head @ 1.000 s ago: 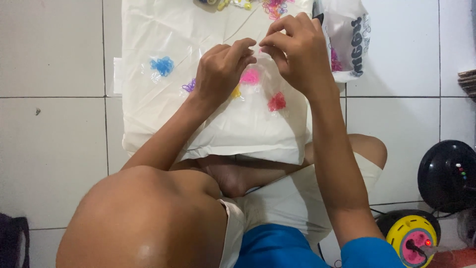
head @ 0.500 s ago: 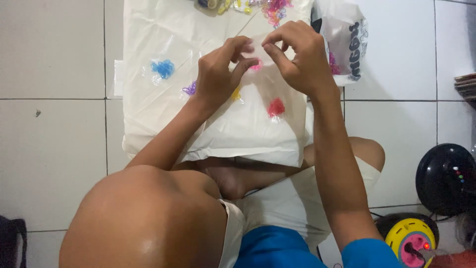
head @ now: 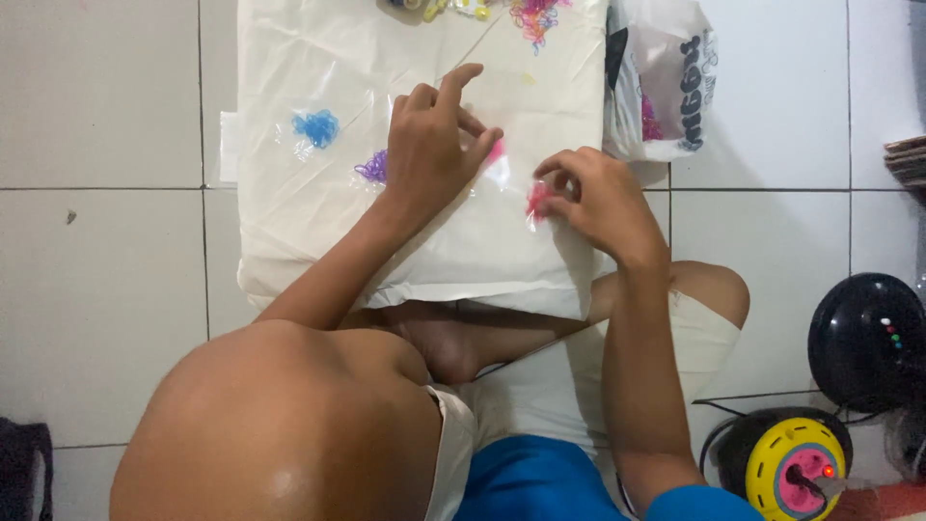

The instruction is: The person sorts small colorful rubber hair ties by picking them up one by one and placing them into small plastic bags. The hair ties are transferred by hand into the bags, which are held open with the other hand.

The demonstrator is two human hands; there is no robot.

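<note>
White floor tiles [head: 106,260] are seen from above, and a white sheet [head: 328,222] is spread over them in front of a seated person. On the sheet, a blue bunch of bands [head: 315,126] and a purple bunch [head: 372,167] are laid apart in small clear bags. The left hand [head: 434,145] is held over the sheet with fingers loosely spread, resting on a clear bag with pink bands [head: 496,154]; nothing is clasped. A red bunch [head: 536,199] in its clear bag is pinched between thumb and fingertips of the right hand [head: 598,205], low over the sheet. A plastic bag [head: 661,82] is set at the sheet's right edge. A yellow reel [head: 791,468] is seen at lower right.
</note>
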